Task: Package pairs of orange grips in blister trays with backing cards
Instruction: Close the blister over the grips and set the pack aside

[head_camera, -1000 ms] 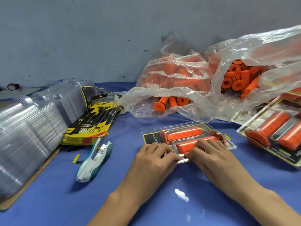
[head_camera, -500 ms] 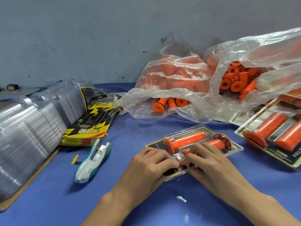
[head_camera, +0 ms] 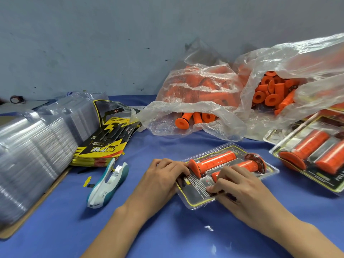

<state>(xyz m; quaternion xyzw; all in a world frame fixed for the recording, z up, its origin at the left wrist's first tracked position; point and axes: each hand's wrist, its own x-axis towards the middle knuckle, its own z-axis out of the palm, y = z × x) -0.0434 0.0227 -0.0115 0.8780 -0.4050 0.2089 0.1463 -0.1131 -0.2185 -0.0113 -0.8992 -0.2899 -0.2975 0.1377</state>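
A clear blister pack (head_camera: 195, 194) with a black and yellow backing card lies at the centre of the blue table. Two orange grips sit in it side by side, the far grip (head_camera: 214, 161) and the near grip (head_camera: 247, 165). My left hand (head_camera: 163, 177) has its fingers curled round the pack's left edge, beside the far grip's flange. My right hand (head_camera: 240, 189) lies over the near end of the pack and pinches it, fingertips on the card face, covering part of the near grip.
Two clear bags of loose orange grips (head_camera: 195, 94) (head_camera: 275, 94) lie behind the pack. Finished packs (head_camera: 312, 151) are stacked at the right. At the left stand empty blister trays (head_camera: 33, 146) and backing cards (head_camera: 104, 146), with a white and teal stapler (head_camera: 109, 183) nearby.
The pack has turned and come nearer, and more of its card end now shows. Both hands moved with it along its near end.
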